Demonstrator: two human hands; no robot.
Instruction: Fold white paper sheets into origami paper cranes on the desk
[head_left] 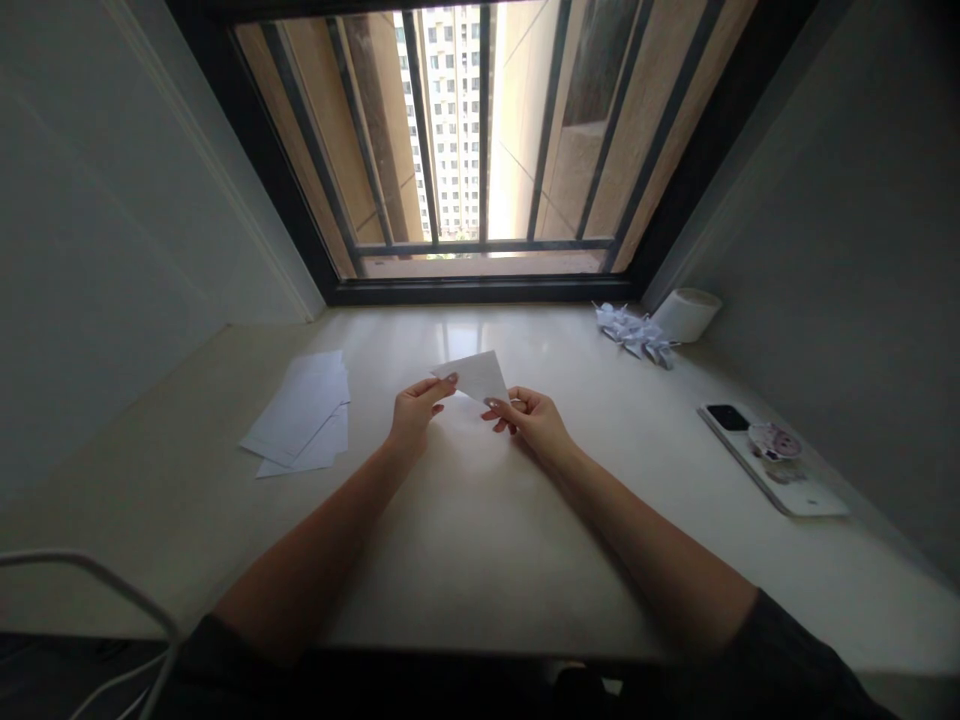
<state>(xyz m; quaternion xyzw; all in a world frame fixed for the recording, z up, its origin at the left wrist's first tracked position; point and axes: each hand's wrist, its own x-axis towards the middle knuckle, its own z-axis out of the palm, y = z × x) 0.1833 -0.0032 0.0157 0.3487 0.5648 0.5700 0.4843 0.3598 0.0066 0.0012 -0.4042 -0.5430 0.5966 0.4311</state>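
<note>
A small piece of white paper, with a pointed corner at its upper right, is held up between both hands over the pale sill. My left hand pinches its left side between thumb and fingers. At the lower right corner, my right hand grips it with the thumb on top and the fingers curled beneath. To the left lies a loose stack of white paper sheets, fanned unevenly. Whether the held paper is folded in layers, I cannot tell for sure.
Several small folded paper pieces lie in a cluster at the back right, against a white cup-like roll. A phone with a round grip rests on the right. A white cable loops at the lower left. Behind is a barred window.
</note>
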